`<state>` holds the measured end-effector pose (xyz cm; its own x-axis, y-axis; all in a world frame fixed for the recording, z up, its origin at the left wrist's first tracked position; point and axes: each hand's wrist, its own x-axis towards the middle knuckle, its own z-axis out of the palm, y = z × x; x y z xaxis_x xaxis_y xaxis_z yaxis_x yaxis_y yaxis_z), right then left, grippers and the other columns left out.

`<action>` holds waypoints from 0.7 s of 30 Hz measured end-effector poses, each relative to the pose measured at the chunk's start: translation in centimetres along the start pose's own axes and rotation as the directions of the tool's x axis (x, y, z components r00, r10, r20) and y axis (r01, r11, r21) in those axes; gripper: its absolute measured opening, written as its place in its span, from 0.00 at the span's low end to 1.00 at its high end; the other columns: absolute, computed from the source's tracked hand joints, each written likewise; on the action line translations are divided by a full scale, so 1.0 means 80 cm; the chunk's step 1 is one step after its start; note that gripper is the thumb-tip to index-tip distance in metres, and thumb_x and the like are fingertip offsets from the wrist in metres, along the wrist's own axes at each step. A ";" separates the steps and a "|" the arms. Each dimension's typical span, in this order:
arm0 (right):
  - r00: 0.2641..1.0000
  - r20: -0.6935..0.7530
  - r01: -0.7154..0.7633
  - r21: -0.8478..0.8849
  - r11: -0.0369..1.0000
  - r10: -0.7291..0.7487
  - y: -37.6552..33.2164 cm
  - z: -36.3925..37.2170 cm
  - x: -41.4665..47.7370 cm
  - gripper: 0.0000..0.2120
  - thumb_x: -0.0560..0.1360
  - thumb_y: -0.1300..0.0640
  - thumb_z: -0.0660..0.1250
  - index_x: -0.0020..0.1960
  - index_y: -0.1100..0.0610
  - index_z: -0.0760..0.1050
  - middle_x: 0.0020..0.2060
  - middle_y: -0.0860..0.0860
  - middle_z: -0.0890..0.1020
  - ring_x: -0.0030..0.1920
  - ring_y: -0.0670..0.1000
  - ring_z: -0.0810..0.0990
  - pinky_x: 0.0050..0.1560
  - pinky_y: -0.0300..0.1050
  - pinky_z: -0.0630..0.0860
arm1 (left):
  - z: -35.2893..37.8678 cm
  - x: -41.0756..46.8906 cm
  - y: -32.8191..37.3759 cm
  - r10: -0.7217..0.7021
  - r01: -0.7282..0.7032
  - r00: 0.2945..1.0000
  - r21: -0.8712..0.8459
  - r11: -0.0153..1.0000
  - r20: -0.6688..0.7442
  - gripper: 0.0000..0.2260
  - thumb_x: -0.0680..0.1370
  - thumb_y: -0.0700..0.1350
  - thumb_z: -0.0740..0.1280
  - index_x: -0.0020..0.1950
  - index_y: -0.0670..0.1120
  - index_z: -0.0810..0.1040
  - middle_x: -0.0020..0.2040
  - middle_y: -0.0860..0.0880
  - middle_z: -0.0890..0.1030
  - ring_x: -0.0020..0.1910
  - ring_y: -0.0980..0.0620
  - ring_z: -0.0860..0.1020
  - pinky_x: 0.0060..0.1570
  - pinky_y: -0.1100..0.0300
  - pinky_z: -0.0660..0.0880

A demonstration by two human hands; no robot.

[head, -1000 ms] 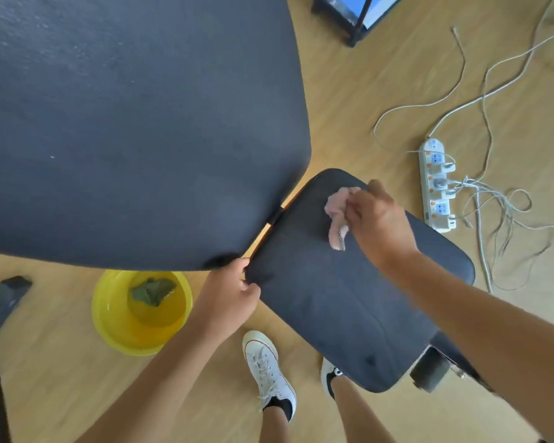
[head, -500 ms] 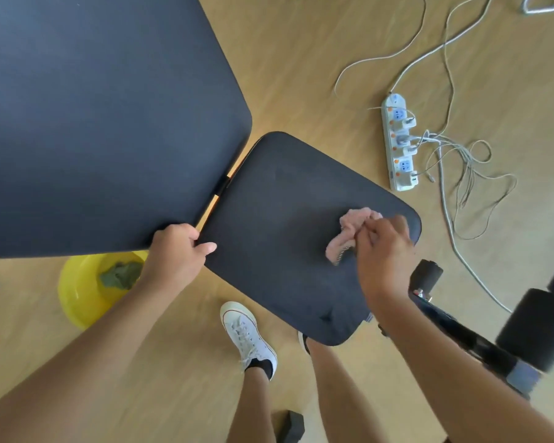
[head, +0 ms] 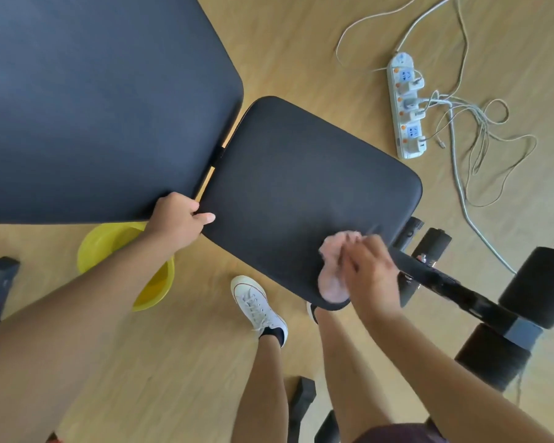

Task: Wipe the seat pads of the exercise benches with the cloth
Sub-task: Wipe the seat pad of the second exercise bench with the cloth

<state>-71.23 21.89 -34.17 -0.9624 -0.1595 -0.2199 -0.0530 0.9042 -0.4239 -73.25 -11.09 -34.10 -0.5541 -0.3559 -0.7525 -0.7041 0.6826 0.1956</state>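
Note:
A black seat pad [head: 301, 187] of an exercise bench lies below me, next to the larger black back pad [head: 93, 107]. My right hand [head: 370, 273] presses a pink cloth [head: 331, 276] onto the seat pad's near right corner, at its edge. My left hand [head: 179, 219] grips the seat pad's left corner by the gap between the two pads, thumb resting on top.
A yellow basin [head: 122, 251] with water stands on the wooden floor under my left arm. A white power strip [head: 406, 107] with tangled cables lies to the right. Black foam rollers [head: 538, 286] and the bench frame sit at right. My white shoe [head: 256, 302] is under the pad.
My right hand has dragged the pink cloth from the seat pad's far end across it to the near right corner. My left hand has kept its hold on the pad's left corner.

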 end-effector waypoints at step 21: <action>0.941 0.109 0.323 -0.020 0.946 -0.319 0.024 -0.014 0.027 0.08 0.72 0.64 0.63 0.38 0.60 0.79 0.34 0.55 0.74 0.34 0.58 0.72 0.31 0.49 0.74 | 0.001 0.016 -0.011 -0.022 0.041 0.993 -0.160 0.986 0.117 0.26 0.78 0.39 0.74 0.28 0.44 0.61 0.26 0.45 0.71 0.41 0.35 0.88 0.49 0.37 0.84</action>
<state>-73.70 23.72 -34.47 -0.8601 -0.4819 -0.1672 -0.3663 0.8117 -0.4549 -73.29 -12.09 -35.25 -0.4829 -0.2941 -0.8248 -0.7881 0.5566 0.2629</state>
